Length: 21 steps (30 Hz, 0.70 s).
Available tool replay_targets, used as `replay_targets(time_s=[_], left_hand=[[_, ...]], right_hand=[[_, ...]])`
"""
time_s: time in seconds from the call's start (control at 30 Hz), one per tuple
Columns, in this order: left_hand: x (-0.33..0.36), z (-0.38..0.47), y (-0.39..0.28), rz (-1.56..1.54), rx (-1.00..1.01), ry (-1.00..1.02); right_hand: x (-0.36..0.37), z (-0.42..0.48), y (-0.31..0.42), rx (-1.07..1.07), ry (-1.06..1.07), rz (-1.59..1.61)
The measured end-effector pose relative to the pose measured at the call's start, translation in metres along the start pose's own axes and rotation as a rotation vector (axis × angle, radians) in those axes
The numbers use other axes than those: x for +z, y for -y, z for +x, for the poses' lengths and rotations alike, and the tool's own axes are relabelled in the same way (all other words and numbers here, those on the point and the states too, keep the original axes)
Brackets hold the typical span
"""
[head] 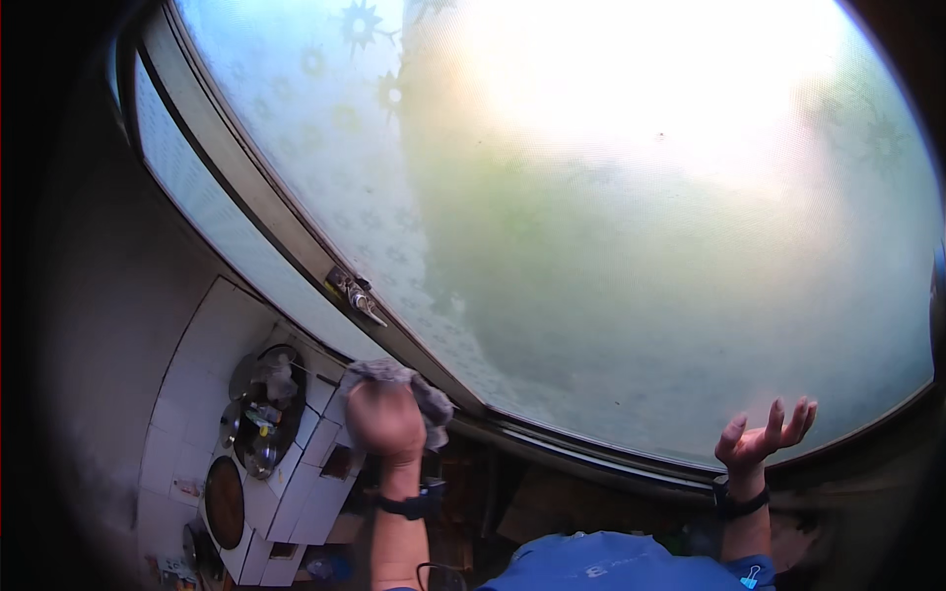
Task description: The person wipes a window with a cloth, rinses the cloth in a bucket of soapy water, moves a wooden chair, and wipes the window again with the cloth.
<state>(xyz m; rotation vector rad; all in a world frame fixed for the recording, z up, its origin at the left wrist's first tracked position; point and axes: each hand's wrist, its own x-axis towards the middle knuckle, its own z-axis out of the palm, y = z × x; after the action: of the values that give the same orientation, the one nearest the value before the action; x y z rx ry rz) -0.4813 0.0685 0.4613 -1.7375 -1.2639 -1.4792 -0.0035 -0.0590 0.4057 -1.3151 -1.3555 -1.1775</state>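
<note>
My left hand [384, 419], slightly blurred, grips a grey fluffy cloth [434, 406] against the lower part of the window frame [295, 230]. Some of the cloth sticks out above and to the right of my knuckles. Over at the right, my right hand [768, 437] is raised with its fingers apart and holds nothing. It is in front of the lower edge of a large frosted window pane [591, 295]; whether it touches the pane I cannot tell. A metal window latch [358, 297] sits on the frame up and left of the cloth.
Down on the left is a white-tiled stove [310, 510] with a round brown lid [224, 502]. A dark wok [292, 428] there holds a plastic bag and several small items. A narrower glass pane [244, 236] adjoins the frame. Dim clutter lies below the window.
</note>
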Motion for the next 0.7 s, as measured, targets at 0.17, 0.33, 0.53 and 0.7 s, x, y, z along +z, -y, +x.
replay_targets(time_s=[0.17, 0.33, 0.53, 0.7], left_hand=[[0.054, 0.022, -0.016, 0.051, -0.004, -0.014], [0.071, 0.03, -0.028, 0.068, 0.004, 0.038], [0.07, 0.062, -0.053, -0.144, -0.049, -0.051], [0.09, 0.049, -0.054, -0.303, -0.182, -0.065]], right_hand=[[0.0, 0.002, -0.001, -0.019, 0.013, -0.039], [0.001, 0.004, 0.002, -0.021, 0.025, -0.063], [-0.001, 0.004, 0.002, -0.017, 0.034, -0.067], [-0.003, 0.005, 0.003, -0.017, 0.05, -0.084]])
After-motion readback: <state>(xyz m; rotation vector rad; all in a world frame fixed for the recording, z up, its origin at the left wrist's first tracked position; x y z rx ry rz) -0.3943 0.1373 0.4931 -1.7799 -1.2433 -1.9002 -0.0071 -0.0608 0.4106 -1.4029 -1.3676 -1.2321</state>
